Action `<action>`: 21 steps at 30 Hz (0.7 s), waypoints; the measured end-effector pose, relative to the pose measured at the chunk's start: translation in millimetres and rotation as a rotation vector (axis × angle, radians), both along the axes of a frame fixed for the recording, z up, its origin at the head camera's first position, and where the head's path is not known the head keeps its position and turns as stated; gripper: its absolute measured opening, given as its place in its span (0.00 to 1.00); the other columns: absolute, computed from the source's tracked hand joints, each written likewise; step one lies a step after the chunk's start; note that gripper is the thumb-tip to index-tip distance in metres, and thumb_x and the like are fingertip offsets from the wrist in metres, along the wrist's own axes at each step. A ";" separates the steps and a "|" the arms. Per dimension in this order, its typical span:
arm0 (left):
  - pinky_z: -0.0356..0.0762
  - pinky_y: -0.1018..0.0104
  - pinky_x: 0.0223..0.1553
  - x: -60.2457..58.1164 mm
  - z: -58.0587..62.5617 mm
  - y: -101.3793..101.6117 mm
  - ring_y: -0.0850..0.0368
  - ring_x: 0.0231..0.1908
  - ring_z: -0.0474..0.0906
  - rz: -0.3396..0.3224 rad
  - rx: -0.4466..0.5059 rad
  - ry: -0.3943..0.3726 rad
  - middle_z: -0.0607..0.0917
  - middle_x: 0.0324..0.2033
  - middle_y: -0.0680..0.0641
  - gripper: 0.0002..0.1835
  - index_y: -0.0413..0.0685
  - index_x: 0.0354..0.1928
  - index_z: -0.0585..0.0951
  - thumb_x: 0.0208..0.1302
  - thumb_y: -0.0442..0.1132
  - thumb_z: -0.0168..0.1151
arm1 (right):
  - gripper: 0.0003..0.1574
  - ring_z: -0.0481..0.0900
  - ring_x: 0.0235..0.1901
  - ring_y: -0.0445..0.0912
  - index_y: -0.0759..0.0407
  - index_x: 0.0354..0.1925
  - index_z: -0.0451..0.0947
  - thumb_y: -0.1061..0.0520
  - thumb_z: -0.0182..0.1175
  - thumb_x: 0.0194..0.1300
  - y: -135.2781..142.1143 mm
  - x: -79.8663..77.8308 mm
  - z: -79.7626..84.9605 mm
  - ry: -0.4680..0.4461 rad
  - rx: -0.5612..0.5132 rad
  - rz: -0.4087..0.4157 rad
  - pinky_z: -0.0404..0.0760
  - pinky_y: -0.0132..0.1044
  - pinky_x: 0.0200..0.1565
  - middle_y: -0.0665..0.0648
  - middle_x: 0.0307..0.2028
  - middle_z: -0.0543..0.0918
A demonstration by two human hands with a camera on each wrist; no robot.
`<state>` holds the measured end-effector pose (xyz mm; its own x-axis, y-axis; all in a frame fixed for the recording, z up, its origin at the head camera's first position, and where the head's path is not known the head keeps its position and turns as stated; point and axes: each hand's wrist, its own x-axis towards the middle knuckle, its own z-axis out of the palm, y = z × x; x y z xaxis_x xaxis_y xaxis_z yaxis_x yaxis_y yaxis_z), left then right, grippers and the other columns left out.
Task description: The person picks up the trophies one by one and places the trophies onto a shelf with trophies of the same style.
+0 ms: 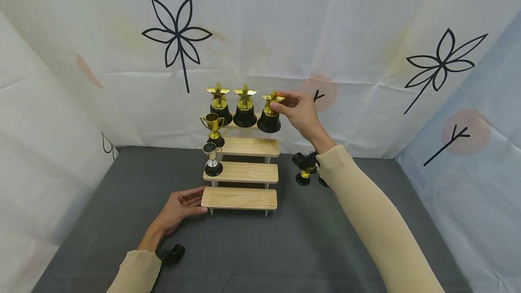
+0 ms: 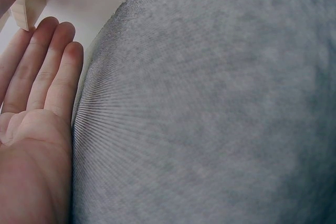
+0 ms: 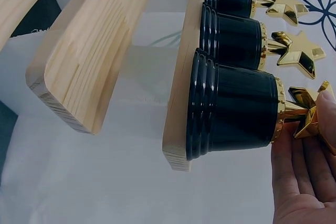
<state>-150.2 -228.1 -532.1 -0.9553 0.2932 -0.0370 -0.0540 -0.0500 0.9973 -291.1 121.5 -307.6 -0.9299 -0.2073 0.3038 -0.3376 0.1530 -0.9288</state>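
Note:
A four-step wooden display stand [image 1: 240,198] bears several small trophies. My right hand [image 1: 299,110] pinches the gold star of the right-hand star trophy [image 1: 269,121], whose black base sits at the right end of the top step [image 3: 181,93]. Two more star trophies [image 1: 245,114] stand in a row to its left. On the left ends of the middle steps are a gold cup trophy [image 1: 213,125] and, one step lower, a silver cup trophy [image 1: 212,159]. My left hand [image 1: 179,207] touches the bottom step's left end, its fingers extended in the left wrist view.
More small trophies [image 1: 303,178] stand on the dark grey table [image 1: 346,238] right of the stand, partly hidden by my right sleeve and the black wrist camera. Behind the table hangs a white cloth [image 1: 285,26] with leaf drawings; the top step is close to it.

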 end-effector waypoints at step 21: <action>0.78 0.65 0.60 1.0 3.6 1.2 0.61 0.59 0.78 0.005 -0.008 -0.013 0.68 0.67 0.25 0.45 0.24 0.71 0.64 0.52 0.25 0.76 | 0.26 0.84 0.49 0.50 0.70 0.61 0.78 0.65 0.68 0.67 -1.8 -5.4 2.5 -0.012 0.017 -0.015 0.85 0.39 0.56 0.70 0.53 0.83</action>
<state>-149.2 -226.9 -528.5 -0.9563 0.2877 -0.0521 -0.0670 -0.0421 0.9969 -296.5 119.7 -305.1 -0.9365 -0.1985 0.2892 -0.3240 0.1734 -0.9300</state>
